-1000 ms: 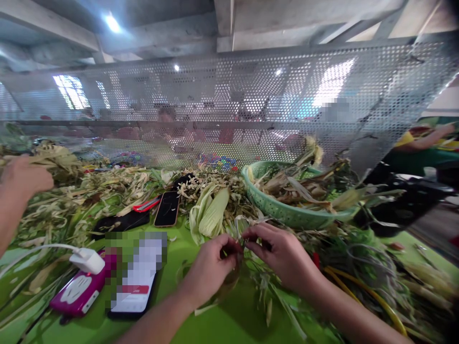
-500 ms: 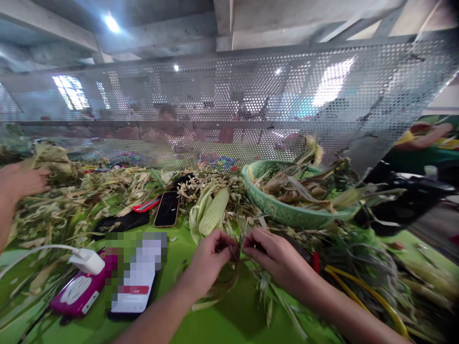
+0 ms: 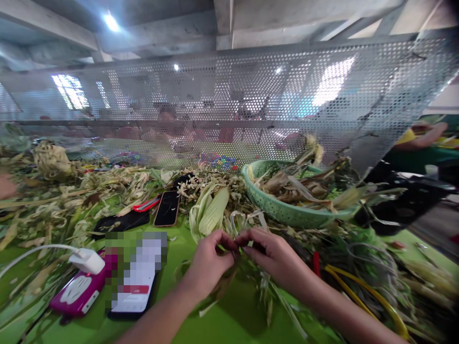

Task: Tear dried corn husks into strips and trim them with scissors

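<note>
My left hand (image 3: 210,260) and my right hand (image 3: 274,255) meet at the middle of the green table (image 3: 222,327), fingertips almost touching. Both pinch thin strips of corn husk (image 3: 247,220) between thumb and fingers. Dry husk pieces hang below my hands. A husked corn ear (image 3: 211,212) in pale green leaves lies just behind my left hand. A green basket (image 3: 283,210) full of husks stands behind my right hand.
Phones (image 3: 167,208) lie at the left, one with a lit screen (image 3: 138,282), beside a pink power bank (image 3: 77,292) with a white plug. Husk litter covers the back. Yellow cable (image 3: 362,291) runs at right. A perforated metal screen (image 3: 229,95) stands behind. Another person's hand (image 3: 5,186) shows at far left.
My hands have drawn closer together and slightly lower. The other person's hand at far left has pulled back almost out of view, leaving a husk clump on the pile.
</note>
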### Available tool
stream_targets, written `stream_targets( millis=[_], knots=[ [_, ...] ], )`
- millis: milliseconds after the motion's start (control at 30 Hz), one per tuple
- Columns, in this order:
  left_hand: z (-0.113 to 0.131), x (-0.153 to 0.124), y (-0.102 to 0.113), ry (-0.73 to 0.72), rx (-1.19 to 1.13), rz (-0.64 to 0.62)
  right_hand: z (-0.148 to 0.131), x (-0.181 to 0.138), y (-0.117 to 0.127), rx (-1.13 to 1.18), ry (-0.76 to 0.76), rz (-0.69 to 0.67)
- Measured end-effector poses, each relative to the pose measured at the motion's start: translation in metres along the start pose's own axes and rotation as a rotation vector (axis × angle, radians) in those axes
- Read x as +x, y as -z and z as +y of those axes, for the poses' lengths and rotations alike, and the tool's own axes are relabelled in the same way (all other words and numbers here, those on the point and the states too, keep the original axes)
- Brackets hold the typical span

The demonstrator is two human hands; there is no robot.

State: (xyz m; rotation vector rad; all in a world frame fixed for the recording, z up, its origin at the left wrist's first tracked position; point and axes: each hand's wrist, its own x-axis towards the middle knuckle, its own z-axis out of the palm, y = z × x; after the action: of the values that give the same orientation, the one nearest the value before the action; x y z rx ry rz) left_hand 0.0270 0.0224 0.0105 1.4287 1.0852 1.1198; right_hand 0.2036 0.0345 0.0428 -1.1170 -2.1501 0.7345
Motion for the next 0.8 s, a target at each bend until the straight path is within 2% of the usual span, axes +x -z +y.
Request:
stream_targets(
  millis=[133,233,467,800],
  knots=[
    [0.002,0.000,0.000,-0.064,0.076,0.011,0.003,-0.001,-0.005,-0.012,-0.047,0.025],
    [0.003,0.000,0.000,-0.165,0.186,0.051,0.005,-0.002,-0.007,-0.001,-0.107,0.023],
    [0.005,-0.002,-0.003,-0.358,0.481,0.135,0.013,-0.001,-0.013,0.217,-0.177,0.020],
    [0.000,-0.004,-0.003,-0.396,0.625,0.188,0.013,0.000,-0.019,0.356,-0.212,-0.012]
  ],
)
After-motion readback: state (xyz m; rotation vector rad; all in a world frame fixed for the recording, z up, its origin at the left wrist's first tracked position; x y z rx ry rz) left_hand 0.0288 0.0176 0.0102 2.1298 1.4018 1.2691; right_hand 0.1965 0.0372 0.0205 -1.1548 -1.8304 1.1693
